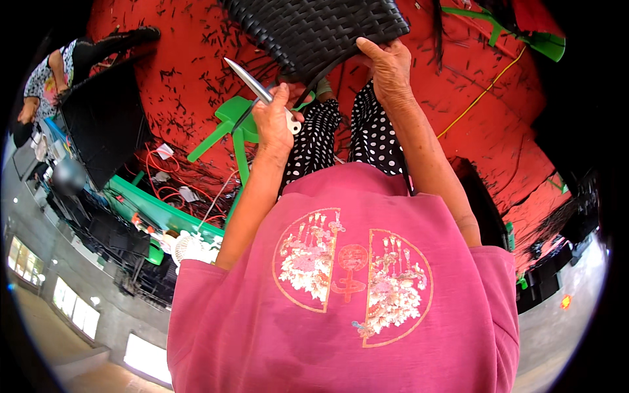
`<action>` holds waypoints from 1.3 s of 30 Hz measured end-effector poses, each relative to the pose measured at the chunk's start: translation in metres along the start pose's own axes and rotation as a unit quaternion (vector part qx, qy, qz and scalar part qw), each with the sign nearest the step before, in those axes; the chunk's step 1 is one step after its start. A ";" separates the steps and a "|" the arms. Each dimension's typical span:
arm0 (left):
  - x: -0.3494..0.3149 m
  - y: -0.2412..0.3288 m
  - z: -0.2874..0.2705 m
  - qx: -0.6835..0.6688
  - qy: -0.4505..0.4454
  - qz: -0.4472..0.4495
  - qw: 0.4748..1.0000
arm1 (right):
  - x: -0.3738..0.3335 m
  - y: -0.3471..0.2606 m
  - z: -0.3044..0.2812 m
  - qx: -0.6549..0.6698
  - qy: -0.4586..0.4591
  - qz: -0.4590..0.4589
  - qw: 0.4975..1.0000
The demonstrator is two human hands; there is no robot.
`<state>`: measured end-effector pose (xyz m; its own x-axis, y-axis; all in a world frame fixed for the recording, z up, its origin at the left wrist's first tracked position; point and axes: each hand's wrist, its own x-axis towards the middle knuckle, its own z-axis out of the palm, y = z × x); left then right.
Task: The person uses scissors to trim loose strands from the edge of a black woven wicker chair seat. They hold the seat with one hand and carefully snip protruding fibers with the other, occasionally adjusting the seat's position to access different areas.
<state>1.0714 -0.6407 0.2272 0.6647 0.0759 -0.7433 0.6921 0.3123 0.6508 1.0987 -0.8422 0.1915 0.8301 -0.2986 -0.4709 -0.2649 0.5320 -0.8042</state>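
A black woven piece point(321, 33), plaited from flat strips, lies in front of me at the top of the view. My right hand point(391, 72) grips its near right corner, thumb on top and the other fingers mostly hidden behind. In my closed left hand point(274, 121) is a pointed metal tool point(249, 80) with a white handle that has a hole in its end. The tool's tip points up and to the left, away from the woven piece. Dark loose strips pass close to the left fingers; whether they are held too, I cannot tell.
A green plastic stool point(237, 122) stands left of my legs. Black strip scraps litter the red floor point(180, 39), and a yellow cord point(481, 95) crosses it at right. Another person point(56, 75) is at far left beside a large black panel point(108, 118). Red cords point(160, 170) lie tangled nearby.
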 end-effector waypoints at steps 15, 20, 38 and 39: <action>0.012 -0.006 -0.004 0.035 0.022 0.073 0.996 | -0.011 -0.004 0.001 0.009 -0.039 0.055 0.998; 0.010 -0.001 -0.005 0.015 -0.042 0.046 0.998 | -0.028 0.006 0.017 0.001 -0.029 0.150 0.988; 0.047 -0.019 -0.016 -0.358 -0.141 -0.154 0.910 | 0.039 -0.031 -0.010 0.023 0.097 0.075 0.992; 0.048 -0.019 -0.014 -0.347 -0.130 -0.152 0.916 | 0.040 -0.034 -0.004 -0.019 0.126 0.069 0.989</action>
<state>1.0866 -0.6298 0.1771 0.5772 -0.3148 -0.7535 0.5706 0.8156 0.0963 1.1393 -0.8752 0.1980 0.6373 -0.4156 -0.6489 -0.3891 0.5533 -0.7365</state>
